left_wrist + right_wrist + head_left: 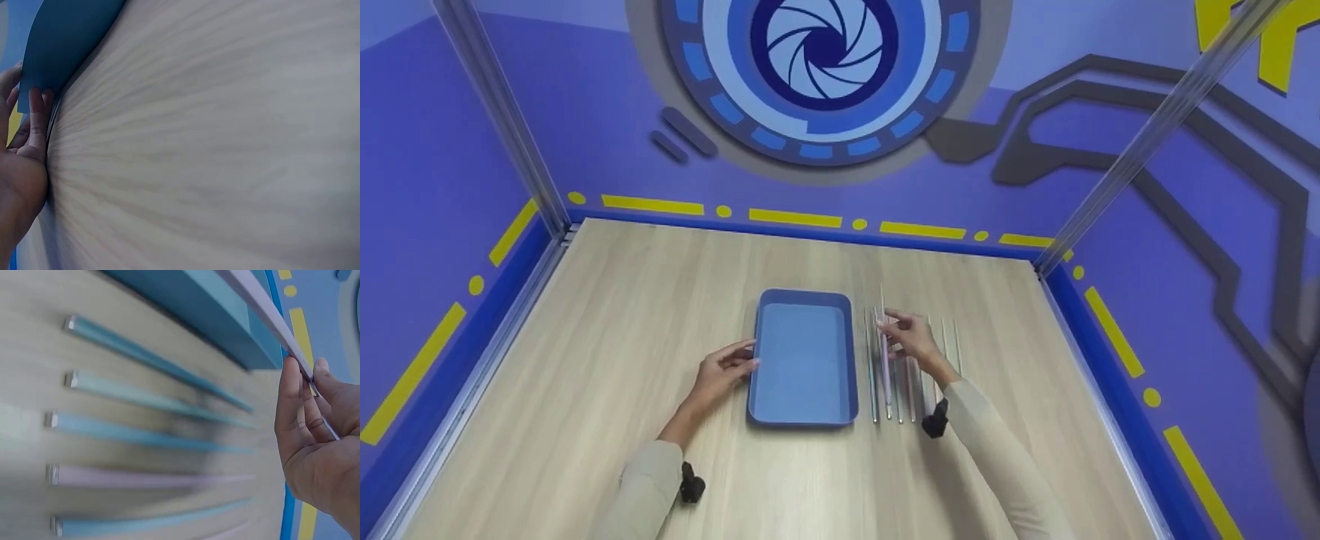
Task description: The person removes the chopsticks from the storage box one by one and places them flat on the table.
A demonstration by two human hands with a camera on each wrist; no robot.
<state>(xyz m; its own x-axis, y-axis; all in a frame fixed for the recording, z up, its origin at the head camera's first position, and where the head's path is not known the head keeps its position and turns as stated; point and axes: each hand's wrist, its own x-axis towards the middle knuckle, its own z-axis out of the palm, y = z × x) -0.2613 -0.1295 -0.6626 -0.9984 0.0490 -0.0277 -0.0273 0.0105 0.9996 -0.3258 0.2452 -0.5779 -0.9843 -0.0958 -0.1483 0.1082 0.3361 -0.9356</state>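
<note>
A lilac chopstick (264,306) is pinched between the thumb and fingers of my right hand (911,337), raised above the other chopsticks. It slants past the tray's right side in the head view. Beneath that hand lie several pastel chopsticks in a row, among them a teal one (146,357), a pale green one (140,394) and a pink one (129,478), each with a silver cap at its end. My left hand (724,371) touches the left side of the blue rectangular tray (751,397). In the left wrist view its extended fingers (37,121) lie against the tray's outer wall.
Both hands work over a pale wood-grain table (660,277). Blue patterned panels (585,97) stand at its back and sides, with metal corner posts (506,112) at both rear corners. The tray's inside shows a bare blue floor (802,360).
</note>
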